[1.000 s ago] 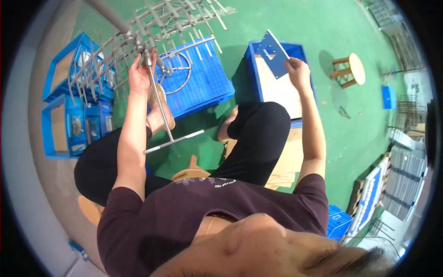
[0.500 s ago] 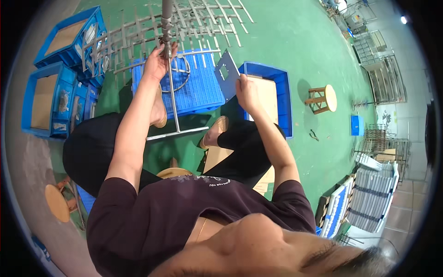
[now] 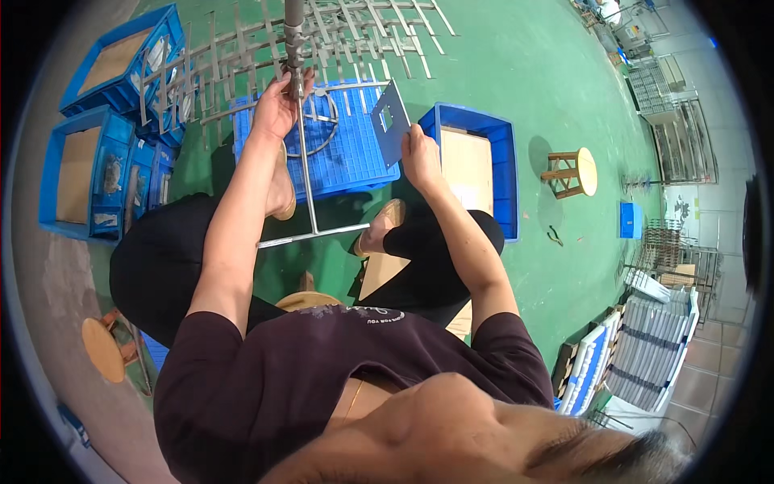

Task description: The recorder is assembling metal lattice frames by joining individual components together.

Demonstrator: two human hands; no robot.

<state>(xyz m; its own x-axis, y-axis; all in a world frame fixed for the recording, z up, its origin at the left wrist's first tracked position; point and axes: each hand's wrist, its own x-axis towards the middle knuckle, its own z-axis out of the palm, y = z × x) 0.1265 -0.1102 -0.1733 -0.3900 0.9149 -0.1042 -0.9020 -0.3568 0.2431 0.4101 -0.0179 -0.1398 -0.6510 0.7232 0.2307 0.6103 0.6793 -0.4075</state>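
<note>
My left hand (image 3: 278, 105) is closed round the upright post of a metal rack (image 3: 303, 153), just below its thick joint. Flat metal arms (image 3: 242, 60) branch out from that post in several rows. In my right hand (image 3: 421, 157) is a flat grey metal plate (image 3: 390, 133) with a cut-out near its middle, gripped at its right edge and held tilted. The plate's upper edge is close to the end of a rack arm; whether they touch I cannot tell. Below the rack lies an upturned blue plastic crate (image 3: 355, 153).
To the right stands a blue bin (image 3: 505, 177) with a tan board inside. Stacked blue bins (image 3: 105, 173) line the left side. A wooden stool (image 3: 586, 172) and pliers (image 3: 555, 235) are on the green floor, another stool (image 3: 103, 351) at lower left. The rack's T-shaped foot (image 3: 314, 235) lies between my legs.
My right hand has shifted slightly left with the plate, which now shows more edge-on. My left hand keeps its place on the post.
</note>
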